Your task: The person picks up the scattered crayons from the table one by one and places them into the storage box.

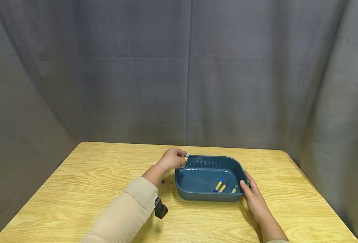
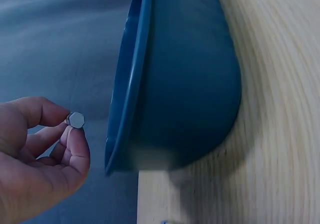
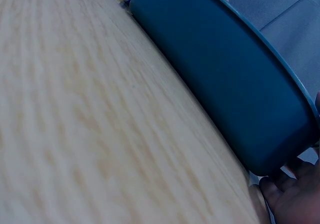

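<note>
A white-tipped crayon (image 1: 184, 161) with a yellow and blue wrapper is pinched between the thumb and fingers of my left hand (image 1: 173, 158). That hand is at the back left corner of a dark blue plastic tub (image 1: 203, 196), over its rim. In the left wrist view the crayon's hexagonal white end (image 2: 76, 120) points at the camera, beside the tub's rim. My right hand (image 1: 255, 199) grips the tub's right end, thumb at the rim and fingers along the outer wall. Several crayons (image 1: 223, 187) lie in the tub's front right part.
Left of the tub, more crayon ends (image 1: 162, 181) show on the wooden table (image 1: 75, 189), partly hidden by my left forearm. A black wrist camera (image 1: 160, 208) hangs from the left sleeve. Grey curtains (image 1: 130, 84) stand behind and beside the table.
</note>
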Demonstrator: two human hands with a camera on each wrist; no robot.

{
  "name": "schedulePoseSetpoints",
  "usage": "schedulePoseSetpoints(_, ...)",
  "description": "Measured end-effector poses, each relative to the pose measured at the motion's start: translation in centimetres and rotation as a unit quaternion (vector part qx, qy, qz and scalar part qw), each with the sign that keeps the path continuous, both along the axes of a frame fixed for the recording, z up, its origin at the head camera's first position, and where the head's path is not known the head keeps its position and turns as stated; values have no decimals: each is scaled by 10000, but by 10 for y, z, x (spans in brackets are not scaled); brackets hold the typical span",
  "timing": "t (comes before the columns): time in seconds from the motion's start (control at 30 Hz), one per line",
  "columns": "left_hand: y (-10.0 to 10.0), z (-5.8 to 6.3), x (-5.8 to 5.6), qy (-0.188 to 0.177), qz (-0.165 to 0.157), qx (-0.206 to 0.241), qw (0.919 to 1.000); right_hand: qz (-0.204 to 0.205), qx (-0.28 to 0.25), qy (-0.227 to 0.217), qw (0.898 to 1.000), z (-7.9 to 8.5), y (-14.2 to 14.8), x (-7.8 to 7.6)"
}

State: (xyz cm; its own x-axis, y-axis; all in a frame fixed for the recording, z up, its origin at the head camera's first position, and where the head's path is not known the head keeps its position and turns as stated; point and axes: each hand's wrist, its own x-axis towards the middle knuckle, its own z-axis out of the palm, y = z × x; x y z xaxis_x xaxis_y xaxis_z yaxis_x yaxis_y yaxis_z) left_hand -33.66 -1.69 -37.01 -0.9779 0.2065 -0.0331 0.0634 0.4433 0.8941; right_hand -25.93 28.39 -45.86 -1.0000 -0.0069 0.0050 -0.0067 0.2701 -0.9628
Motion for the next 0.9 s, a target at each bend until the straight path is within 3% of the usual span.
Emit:
schedulePoseSetpoints(0.37, 32, -7, 3, -68, -284, -145, 9995, -47, 8, 15, 10000, 1, -1, 2)
schedulePoseSetpoints(0.67, 55, -14, 7, -299, -637, 42, 9975, -91, 30, 70, 9999, 1, -2, 4)
schedulePoseSetpoints(0.9, 73, -24, 10, -395, -519, -8, 9979, -89, -21, 63, 9999, 0, -3, 4)
